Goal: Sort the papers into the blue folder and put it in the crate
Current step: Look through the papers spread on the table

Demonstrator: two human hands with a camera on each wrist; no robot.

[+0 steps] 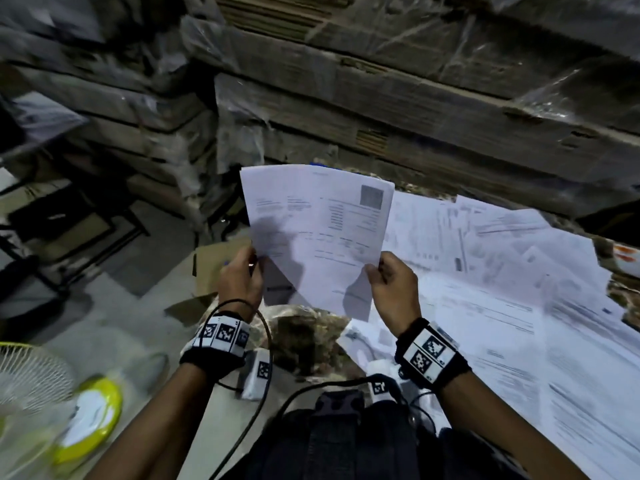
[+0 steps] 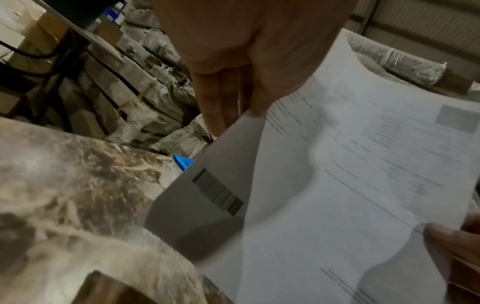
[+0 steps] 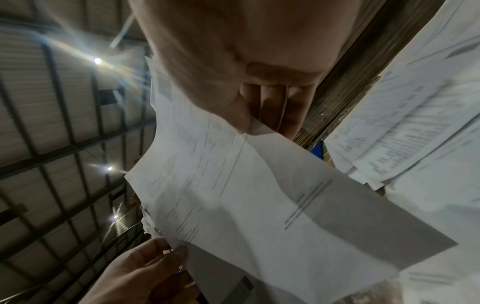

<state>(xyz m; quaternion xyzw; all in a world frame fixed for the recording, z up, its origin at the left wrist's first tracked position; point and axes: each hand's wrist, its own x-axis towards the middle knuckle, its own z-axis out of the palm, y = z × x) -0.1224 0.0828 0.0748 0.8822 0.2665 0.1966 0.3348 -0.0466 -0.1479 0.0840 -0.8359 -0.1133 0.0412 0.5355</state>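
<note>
Grip, left: left hand [image 1: 240, 275] pinches the sheet [image 1: 317, 233] at its lower left edge, thumb in front, fingers [image 2: 215, 107] behind.
Grip, right: right hand [image 1: 394, 285] pinches the lower right edge of the same sheet, thumb on the printed face.
Sheet, position: held up off the table [image 2: 78, 185] between both hands, printed side toward the person, top edge free and bowing.
Second sheet: a barcoded page [image 2: 207, 197] shows behind the front one in the left wrist view; whether the left hand also holds it I cannot tell.
Papers, remaining: loose pile [image 1: 502, 271] spread over the table to the right, overlapping, unsorted.
Folder: a small blue corner [image 2: 183, 161] shows past the sheet's edge in the left wrist view, probably the folder; mostly hidden.
Crate: not identifiable in any view.
Handling, weight: judged very light; one hand would carry it.
Handling, stiffness: limp; sags and curls when held by one edge, so two-point support keeps it flat.
Handling, surface: smooth, sheets likely slide over one another; a stack may fan out.
Handling, fragility: creases and tears easily; pinch lightly.
Hold point: side margins near the lower corners, as now; for the folder, probably the spine edge.
</note>
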